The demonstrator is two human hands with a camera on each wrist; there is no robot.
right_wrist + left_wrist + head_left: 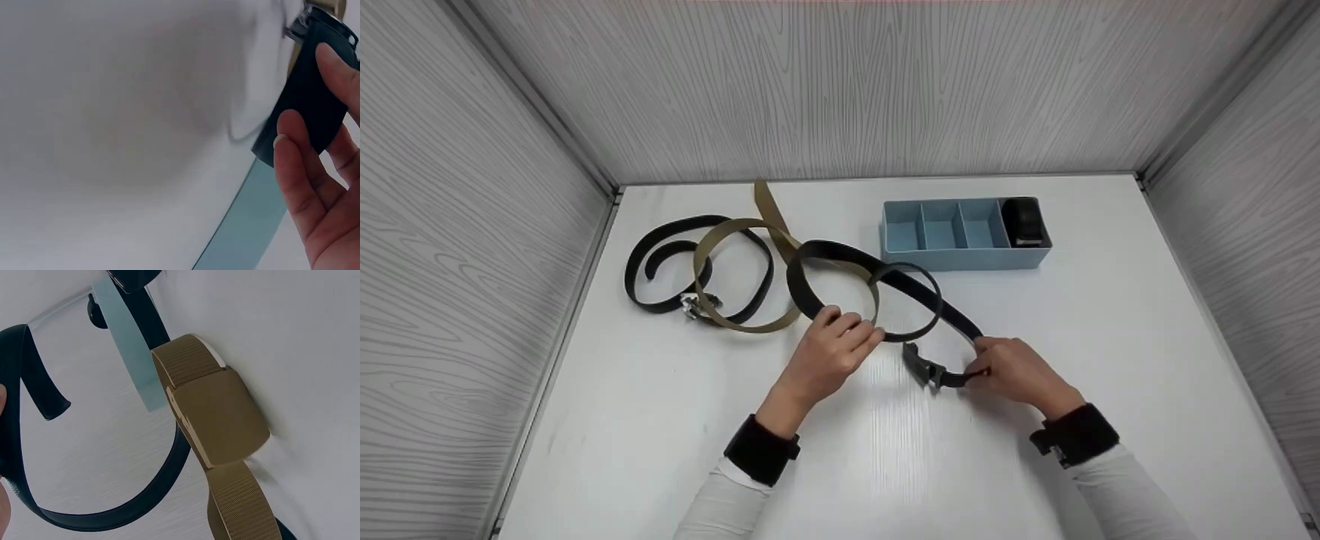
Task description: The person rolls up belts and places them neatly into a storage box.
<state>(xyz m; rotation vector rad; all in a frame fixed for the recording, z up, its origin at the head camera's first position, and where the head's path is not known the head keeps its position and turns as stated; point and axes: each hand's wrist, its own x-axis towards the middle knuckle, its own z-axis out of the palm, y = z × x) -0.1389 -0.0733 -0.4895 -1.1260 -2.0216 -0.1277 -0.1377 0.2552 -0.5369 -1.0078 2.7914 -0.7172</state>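
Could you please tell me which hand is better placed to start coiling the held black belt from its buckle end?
Probably the right hand: it pinches the black belt close to the buckle, while the left hand holds it farther along.

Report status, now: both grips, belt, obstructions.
Left grip, right grip: both holding black belt. Loosely looped. Tan belt showing through one loop, possible snag.
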